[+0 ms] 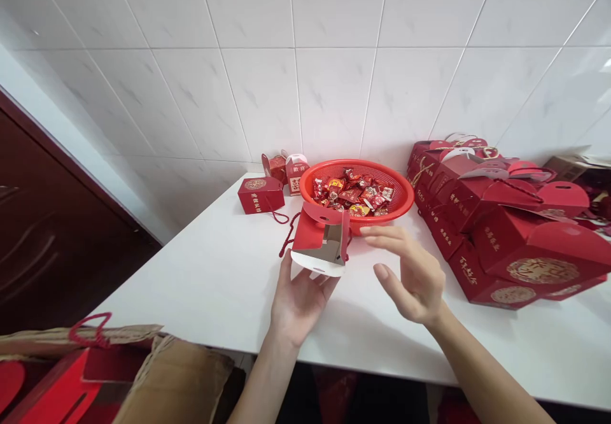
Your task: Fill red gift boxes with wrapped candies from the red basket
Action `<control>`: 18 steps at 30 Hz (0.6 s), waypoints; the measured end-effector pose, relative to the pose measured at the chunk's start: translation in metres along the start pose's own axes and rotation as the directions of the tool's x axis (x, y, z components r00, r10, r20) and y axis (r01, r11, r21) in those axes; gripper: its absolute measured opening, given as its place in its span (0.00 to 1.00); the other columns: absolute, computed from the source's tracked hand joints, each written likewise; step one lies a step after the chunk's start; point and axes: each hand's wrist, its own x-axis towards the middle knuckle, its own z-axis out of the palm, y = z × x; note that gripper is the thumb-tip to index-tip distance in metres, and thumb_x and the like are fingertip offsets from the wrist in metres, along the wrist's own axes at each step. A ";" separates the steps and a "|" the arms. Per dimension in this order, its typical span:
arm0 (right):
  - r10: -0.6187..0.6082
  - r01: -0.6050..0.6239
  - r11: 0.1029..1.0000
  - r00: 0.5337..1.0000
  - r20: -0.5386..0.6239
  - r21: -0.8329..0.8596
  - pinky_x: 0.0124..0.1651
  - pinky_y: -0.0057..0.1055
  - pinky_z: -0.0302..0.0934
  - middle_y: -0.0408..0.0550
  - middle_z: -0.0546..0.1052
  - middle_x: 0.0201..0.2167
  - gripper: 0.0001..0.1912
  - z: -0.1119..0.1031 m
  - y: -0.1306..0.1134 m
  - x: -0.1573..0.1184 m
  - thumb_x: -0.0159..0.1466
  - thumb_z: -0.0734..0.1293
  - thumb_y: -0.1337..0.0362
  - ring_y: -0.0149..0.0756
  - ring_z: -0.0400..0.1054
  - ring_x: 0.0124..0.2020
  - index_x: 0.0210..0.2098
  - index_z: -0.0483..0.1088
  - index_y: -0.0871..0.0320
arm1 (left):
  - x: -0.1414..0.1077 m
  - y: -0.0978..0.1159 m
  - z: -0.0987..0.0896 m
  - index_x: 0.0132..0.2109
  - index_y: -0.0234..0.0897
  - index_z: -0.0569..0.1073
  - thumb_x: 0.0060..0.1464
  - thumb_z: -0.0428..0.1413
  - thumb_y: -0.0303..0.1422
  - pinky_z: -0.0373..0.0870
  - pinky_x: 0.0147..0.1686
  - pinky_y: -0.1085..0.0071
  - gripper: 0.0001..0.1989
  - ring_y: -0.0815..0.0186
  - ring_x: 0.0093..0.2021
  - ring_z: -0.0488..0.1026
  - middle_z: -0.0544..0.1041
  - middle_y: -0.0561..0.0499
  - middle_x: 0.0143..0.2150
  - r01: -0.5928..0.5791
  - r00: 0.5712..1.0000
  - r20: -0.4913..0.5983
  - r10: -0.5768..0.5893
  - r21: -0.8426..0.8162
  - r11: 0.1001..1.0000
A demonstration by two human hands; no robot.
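My left hand (300, 306) holds a red paper candy box (308, 236) from below, its fingers under the base and partly hidden. The box's top is open, so its grey-white inside shows, and a dark red cord hangs at its left side. To the right of the box, my right hand (415, 277) is raised in the air with thumb and fingers apart and nothing in it. Just behind the box stands a red plastic basket (405, 200) filled with wrapped candies (351, 193).
Stacked red boxes with gold print (520, 239) take up the right side of the white table (210, 271). A small red box (261, 196) and other small boxes sit left of the basket. At lower left, a cardboard carton (176, 379) contains more red boxes. Behind is a tiled wall.
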 end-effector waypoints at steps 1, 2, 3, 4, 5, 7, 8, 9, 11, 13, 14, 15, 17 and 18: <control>-0.049 0.050 0.998 0.998 0.036 -0.031 0.50 0.49 0.71 0.58 0.78 0.50 0.19 0.001 -0.004 0.003 0.66 0.63 0.73 0.49 0.74 0.52 0.56 0.70 0.55 | 0.000 -0.001 0.001 0.54 0.32 0.76 0.67 0.50 0.48 0.76 0.53 0.59 0.24 0.55 0.51 0.79 0.81 0.39 0.50 0.011 0.999 -0.033 -0.011 -0.023 1.000; -0.091 0.096 0.994 0.993 0.076 -0.060 0.48 0.47 0.72 0.58 0.79 0.49 0.19 0.002 -0.008 0.006 0.66 0.63 0.74 0.48 0.75 0.50 0.55 0.70 0.55 | 0.001 -0.002 0.002 0.52 0.32 0.77 0.68 0.50 0.47 0.77 0.52 0.59 0.23 0.55 0.49 0.79 0.81 0.39 0.48 0.010 0.998 -0.063 -0.013 -0.045 0.999; -0.124 0.135 0.987 0.986 0.116 -0.091 0.48 0.46 0.72 0.57 0.79 0.48 0.18 0.004 -0.011 0.008 0.66 0.62 0.74 0.46 0.75 0.49 0.54 0.70 0.56 | 0.001 -0.003 0.002 0.50 0.32 0.77 0.68 0.49 0.46 0.78 0.50 0.60 0.22 0.57 0.46 0.80 0.81 0.40 0.46 0.003 0.997 -0.083 -0.008 -0.062 0.998; -0.144 0.164 0.979 0.977 0.158 -0.122 0.48 0.45 0.72 0.57 0.80 0.47 0.16 0.006 -0.013 0.011 0.67 0.62 0.73 0.46 0.75 0.48 0.53 0.71 0.56 | 0.002 -0.004 0.002 0.48 0.32 0.77 0.68 0.49 0.45 0.79 0.47 0.61 0.21 0.58 0.43 0.80 0.81 0.41 0.44 -0.003 0.996 -0.091 -0.004 -0.075 0.997; -0.152 0.185 0.971 0.968 0.202 -0.153 0.49 0.46 0.72 0.55 0.80 0.46 0.15 0.008 -0.015 0.013 0.67 0.62 0.73 0.46 0.75 0.48 0.51 0.71 0.56 | 0.002 -0.005 0.002 0.47 0.31 0.77 0.68 0.49 0.45 0.79 0.45 0.62 0.21 0.60 0.40 0.80 0.81 0.41 0.43 -0.003 0.996 -0.087 -0.004 -0.082 0.997; -0.135 0.200 0.957 0.947 0.290 -0.208 0.51 0.47 0.70 0.54 0.81 0.42 0.11 0.011 -0.016 0.017 0.68 0.62 0.71 0.47 0.73 0.49 0.46 0.72 0.57 | 0.003 -0.008 -0.001 0.47 0.31 0.78 0.67 0.50 0.45 0.79 0.40 0.65 0.21 0.62 0.38 0.79 0.81 0.42 0.42 0.007 0.998 -0.059 -0.011 -0.073 0.997; -0.115 0.198 0.954 0.936 0.332 -0.227 0.52 0.47 0.69 0.53 0.81 0.39 0.09 0.012 -0.016 0.018 0.69 0.61 0.71 0.46 0.72 0.49 0.44 0.73 0.58 | 0.004 -0.009 -0.002 0.47 0.32 0.78 0.66 0.51 0.45 0.78 0.39 0.66 0.20 0.63 0.37 0.78 0.81 0.43 0.42 0.007 0.999 -0.047 -0.009 -0.055 0.998; -0.097 0.195 0.952 0.924 0.369 -0.237 0.53 0.46 0.68 0.52 0.80 0.37 0.09 0.012 -0.016 0.019 0.69 0.61 0.71 0.46 0.72 0.47 0.42 0.73 0.58 | 0.004 -0.011 -0.003 0.47 0.33 0.78 0.65 0.53 0.45 0.78 0.40 0.67 0.19 0.63 0.37 0.78 0.81 0.44 0.42 0.001 0.999 -0.043 -0.002 -0.030 1.000; -0.060 0.184 0.949 0.903 0.425 -0.258 0.51 0.45 0.66 0.52 0.80 0.35 0.11 0.008 -0.017 0.021 0.70 0.59 0.71 0.43 0.71 0.43 0.39 0.73 0.58 | 0.004 -0.013 -0.006 0.46 0.36 0.78 0.61 0.57 0.45 0.77 0.43 0.66 0.17 0.63 0.38 0.77 0.80 0.46 0.43 -0.028 0.999 -0.040 0.029 0.035 0.999; -0.018 0.178 0.935 0.889 0.458 -0.308 0.46 0.43 0.64 0.53 0.79 0.35 0.11 0.001 -0.018 0.024 0.70 0.59 0.70 0.42 0.69 0.39 0.39 0.73 0.57 | 0.003 -0.015 -0.008 0.45 0.38 0.78 0.57 0.60 0.45 0.76 0.47 0.64 0.17 0.62 0.41 0.77 0.80 0.47 0.44 -0.081 0.996 -0.027 0.084 0.091 0.993; 0.009 0.172 0.924 0.883 0.470 -0.341 0.44 0.42 0.62 0.53 0.79 0.36 0.11 -0.003 -0.020 0.025 0.70 0.58 0.69 0.42 0.68 0.37 0.39 0.73 0.57 | 0.002 -0.015 -0.008 0.45 0.39 0.78 0.55 0.61 0.45 0.75 0.49 0.63 0.17 0.61 0.42 0.77 0.79 0.47 0.45 -0.111 0.993 -0.017 0.113 0.108 0.988; 0.042 0.161 0.915 0.874 0.484 -0.370 0.41 0.41 0.61 0.54 0.79 0.36 0.12 -0.007 -0.021 0.027 0.71 0.58 0.69 0.41 0.68 0.35 0.40 0.73 0.58 | 0.002 -0.015 -0.008 0.46 0.39 0.78 0.54 0.62 0.45 0.75 0.50 0.61 0.17 0.59 0.44 0.77 0.79 0.47 0.46 -0.137 0.990 -0.010 0.139 0.116 0.984; 0.109 0.127 0.913 0.841 0.530 -0.388 0.38 0.38 0.59 0.53 0.79 0.36 0.13 -0.014 -0.025 0.030 0.71 0.57 0.68 0.40 0.67 0.32 0.41 0.73 0.58 | 0.000 -0.014 -0.007 0.45 0.40 0.78 0.52 0.62 0.45 0.74 0.51 0.58 0.18 0.57 0.45 0.77 0.79 0.47 0.46 -0.160 0.987 -0.003 0.162 0.119 0.980; 0.131 0.107 0.922 0.818 0.560 -0.372 0.37 0.37 0.60 0.52 0.78 0.35 0.13 -0.017 -0.027 0.032 0.72 0.57 0.68 0.39 0.68 0.31 0.42 0.74 0.58 | 0.000 -0.013 -0.007 0.45 0.40 0.78 0.51 0.63 0.46 0.74 0.51 0.57 0.18 0.56 0.46 0.77 0.78 0.46 0.46 -0.157 0.987 -0.001 0.158 0.121 0.980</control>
